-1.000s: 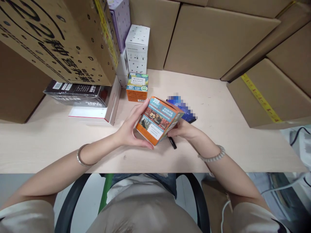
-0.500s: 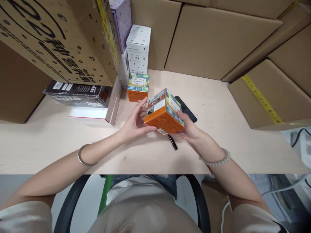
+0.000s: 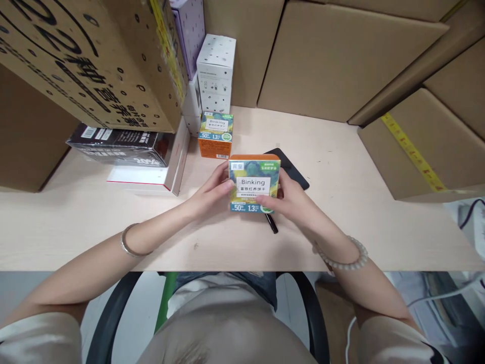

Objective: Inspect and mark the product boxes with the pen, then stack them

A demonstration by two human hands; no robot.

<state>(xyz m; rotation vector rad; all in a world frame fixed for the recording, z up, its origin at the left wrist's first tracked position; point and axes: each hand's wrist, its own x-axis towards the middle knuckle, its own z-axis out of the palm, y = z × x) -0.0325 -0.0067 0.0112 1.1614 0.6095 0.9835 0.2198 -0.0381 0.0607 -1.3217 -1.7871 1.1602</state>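
Observation:
Between both hands is a small blue, yellow and green box (image 3: 249,203) marked "Binking", its printed front turned up toward me and an orange edge at its far side. My left hand (image 3: 215,189) grips its left side, thumb on the front. On the right side my right hand (image 3: 286,197) holds it, thumb across the lower front. A matching Binking box (image 3: 215,135) with an orange side stands on the table behind my left hand. Behind the held box lie a flat black object (image 3: 293,172), partly covered, and a black pen (image 3: 272,224) whose upper end is hidden.
A large printed carton (image 3: 125,65) rests on a dark box (image 3: 117,146) and a white box (image 3: 140,177) at left. White dotted box (image 3: 215,76) and purple box (image 3: 189,35) stand at the back. Brown cartons (image 3: 341,65) line the rear; a taped carton (image 3: 409,156) sits right.
The held box has been turned in my hands, from tilted with its orange side showing to its printed front facing me. Both hands have shifted their hold on it.

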